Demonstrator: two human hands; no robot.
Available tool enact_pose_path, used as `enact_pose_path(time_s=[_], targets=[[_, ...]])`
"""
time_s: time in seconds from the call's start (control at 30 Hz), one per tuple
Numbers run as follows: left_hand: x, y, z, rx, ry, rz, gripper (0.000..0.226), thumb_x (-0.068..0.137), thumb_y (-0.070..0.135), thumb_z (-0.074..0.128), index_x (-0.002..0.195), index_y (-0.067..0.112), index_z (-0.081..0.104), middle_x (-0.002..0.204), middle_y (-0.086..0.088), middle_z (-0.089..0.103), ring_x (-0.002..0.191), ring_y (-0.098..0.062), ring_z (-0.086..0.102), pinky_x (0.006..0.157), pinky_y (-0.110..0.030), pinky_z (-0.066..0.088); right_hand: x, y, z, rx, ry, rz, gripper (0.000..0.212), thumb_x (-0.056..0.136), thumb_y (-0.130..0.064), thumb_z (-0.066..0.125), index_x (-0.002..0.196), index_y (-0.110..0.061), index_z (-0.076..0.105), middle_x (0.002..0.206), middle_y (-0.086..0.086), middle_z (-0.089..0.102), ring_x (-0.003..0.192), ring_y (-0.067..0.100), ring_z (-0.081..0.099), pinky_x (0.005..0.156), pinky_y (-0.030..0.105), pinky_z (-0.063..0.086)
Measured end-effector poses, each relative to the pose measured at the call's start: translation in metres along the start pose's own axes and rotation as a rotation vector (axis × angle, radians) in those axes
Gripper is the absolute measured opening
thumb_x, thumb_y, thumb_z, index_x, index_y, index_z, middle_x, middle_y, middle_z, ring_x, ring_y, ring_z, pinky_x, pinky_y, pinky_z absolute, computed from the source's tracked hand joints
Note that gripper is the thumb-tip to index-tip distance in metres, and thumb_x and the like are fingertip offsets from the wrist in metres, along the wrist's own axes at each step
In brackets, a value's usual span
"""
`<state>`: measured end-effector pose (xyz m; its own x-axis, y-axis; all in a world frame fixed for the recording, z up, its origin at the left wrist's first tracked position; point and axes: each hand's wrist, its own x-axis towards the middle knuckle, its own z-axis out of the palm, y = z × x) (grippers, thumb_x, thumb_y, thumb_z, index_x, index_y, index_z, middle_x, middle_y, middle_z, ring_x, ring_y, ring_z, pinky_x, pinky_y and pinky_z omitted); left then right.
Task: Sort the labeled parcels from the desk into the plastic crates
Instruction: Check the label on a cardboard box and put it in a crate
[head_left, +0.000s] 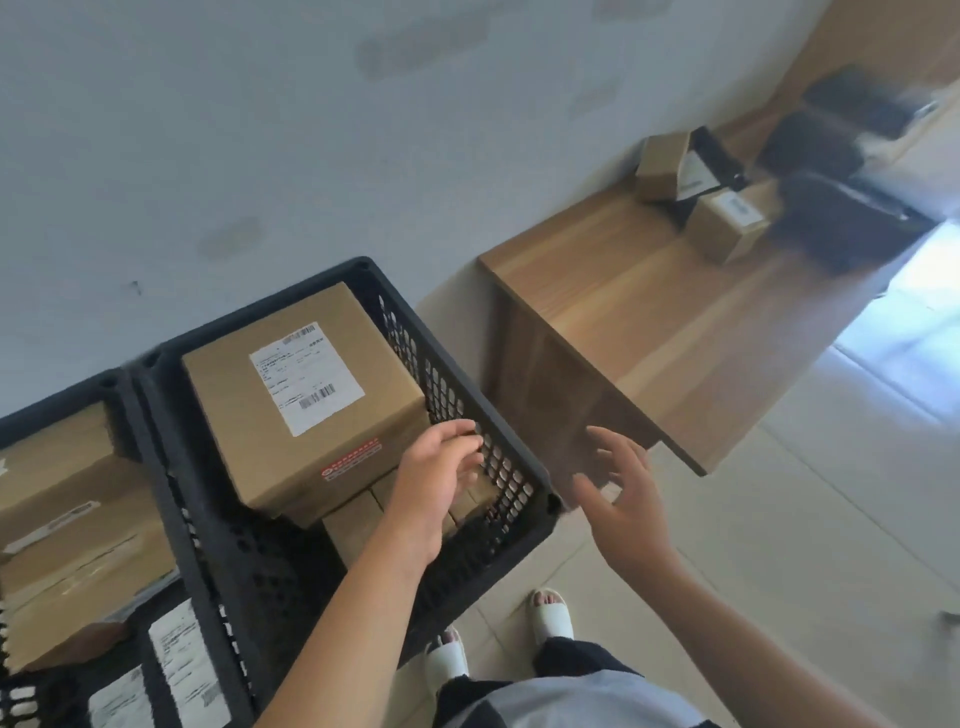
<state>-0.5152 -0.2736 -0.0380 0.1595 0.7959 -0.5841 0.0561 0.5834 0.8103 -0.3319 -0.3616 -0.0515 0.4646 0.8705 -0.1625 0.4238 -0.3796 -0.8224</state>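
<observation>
Head view gives me a steep downward look, and I see both hands empty. My left hand (436, 483) hangs over the near right corner of the black crate (511, 441), fingers relaxed and slightly bent, holding nothing; the large labeled parcel (306, 400) sits in that crate just left of the hand, resting on smaller boxes (358, 519) underneath, and I can't tell whether the fingertips touch its side. My right hand (626, 506) is spread open in the air, to the right of the crate and just in front of the desk (675, 332) end (nothing in it either). Two small parcels (727, 228) lie at the far end of the desk, well apart from both hands, beside blurred dark objects (847, 218). A second crate (117, 387) on the left holds more boxes.
</observation>
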Motion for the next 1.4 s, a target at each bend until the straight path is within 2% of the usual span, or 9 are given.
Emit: enact_pose_path(time_s=[0.17, 0.3, 0.43, 0.53, 0.73, 0.9, 1.07, 1.27, 1.4], targets=[[0.002, 0.012, 0.069, 0.03, -0.182, 0.052, 0.017, 0.101, 0.017, 0.063, 0.112, 0.025, 0.072, 0.118, -0.006, 0.072, 0.111, -0.022, 0.069, 0.097, -0.037, 0.058, -0.01, 0.019, -0.078, 0.154, 0.228, 0.149, 0.037, 0.098, -0.011, 0.063, 0.132, -0.026, 0.062, 0.126, -0.004, 0.065, 0.118, 0.017, 0.062, 0.098, 0.04, 0.053], [-0.009, 0.017, 0.12, 0.069, -0.238, 0.067, 0.017, 0.099, 0.014, 0.064, 0.111, 0.023, 0.074, 0.119, -0.008, 0.073, 0.111, -0.024, 0.07, 0.097, -0.038, 0.058, -0.002, 0.033, -0.129, 0.319, 0.337, 0.187, 0.036, 0.095, -0.006, 0.065, 0.125, -0.025, 0.066, 0.116, -0.003, 0.07, 0.11, 0.016, 0.067, 0.087, 0.032, 0.052], [-0.011, 0.023, 0.181, 0.135, -0.219, 0.085, 0.017, 0.099, 0.013, 0.064, 0.109, 0.022, 0.075, 0.117, -0.009, 0.074, 0.111, -0.025, 0.071, 0.097, -0.039, 0.059, 0.022, 0.051, -0.175, 0.417, 0.345, 0.181, 0.035, 0.095, -0.008, 0.065, 0.124, -0.026, 0.066, 0.114, -0.002, 0.07, 0.108, 0.013, 0.068, 0.08, 0.026, 0.049], [-0.014, 0.026, 0.239, 0.168, -0.221, 0.091, 0.017, 0.1, 0.012, 0.063, 0.109, 0.02, 0.075, 0.116, -0.011, 0.074, 0.111, -0.027, 0.07, 0.099, -0.042, 0.058, 0.04, 0.068, -0.217, 0.474, 0.335, 0.16, 0.032, 0.089, -0.02, 0.068, 0.12, -0.029, 0.067, 0.112, -0.002, 0.071, 0.105, 0.013, 0.069, 0.081, 0.026, 0.05], [-0.012, 0.02, 0.366, 0.193, -0.264, 0.121, 0.017, 0.101, 0.012, 0.061, 0.11, 0.018, 0.074, 0.114, -0.01, 0.074, 0.109, -0.028, 0.07, 0.098, -0.041, 0.058, 0.076, 0.114, -0.312, 0.508, 0.288, 0.134, 0.033, 0.096, -0.003, 0.063, 0.108, -0.033, 0.068, 0.101, -0.007, 0.074, 0.087, -0.001, 0.07, 0.077, 0.022, 0.05], [-0.01, 0.013, 0.439, 0.256, -0.298, 0.097, 0.016, 0.101, 0.012, 0.062, 0.11, 0.018, 0.073, 0.111, -0.007, 0.074, 0.106, -0.025, 0.07, 0.096, -0.039, 0.058, 0.103, 0.153, -0.365, 0.51, 0.305, 0.181, 0.029, 0.097, -0.008, 0.063, 0.119, -0.025, 0.069, 0.109, -0.003, 0.072, 0.103, 0.011, 0.068, 0.088, 0.033, 0.054], [0.014, 0.029, 0.496, 0.312, -0.323, 0.093, 0.016, 0.101, 0.014, 0.062, 0.113, 0.017, 0.071, 0.113, -0.009, 0.073, 0.108, -0.026, 0.069, 0.1, -0.042, 0.057, 0.139, 0.174, -0.405, 0.541, 0.321, 0.195, 0.029, 0.097, -0.011, 0.063, 0.12, -0.027, 0.07, 0.11, -0.005, 0.072, 0.104, 0.01, 0.068, 0.09, 0.033, 0.055], [0.087, 0.045, 0.571, 0.316, -0.344, 0.056, 0.018, 0.098, 0.008, 0.062, 0.109, 0.016, 0.073, 0.109, -0.009, 0.074, 0.096, -0.019, 0.069, 0.088, -0.034, 0.057, 0.206, 0.202, -0.449, 0.568, 0.353, 0.242, 0.029, 0.096, -0.006, 0.064, 0.113, -0.028, 0.072, 0.108, -0.003, 0.074, 0.102, 0.013, 0.07, 0.091, 0.035, 0.055], [0.156, 0.063, 0.625, 0.297, -0.309, 0.001, 0.017, 0.098, 0.006, 0.062, 0.107, 0.016, 0.072, 0.103, -0.009, 0.07, 0.092, -0.019, 0.065, 0.087, -0.036, 0.054, 0.265, 0.221, -0.485, 0.549, 0.356, 0.299, 0.027, 0.096, -0.008, 0.063, 0.11, -0.029, 0.074, 0.108, -0.003, 0.074, 0.104, 0.017, 0.07, 0.094, 0.041, 0.056]])
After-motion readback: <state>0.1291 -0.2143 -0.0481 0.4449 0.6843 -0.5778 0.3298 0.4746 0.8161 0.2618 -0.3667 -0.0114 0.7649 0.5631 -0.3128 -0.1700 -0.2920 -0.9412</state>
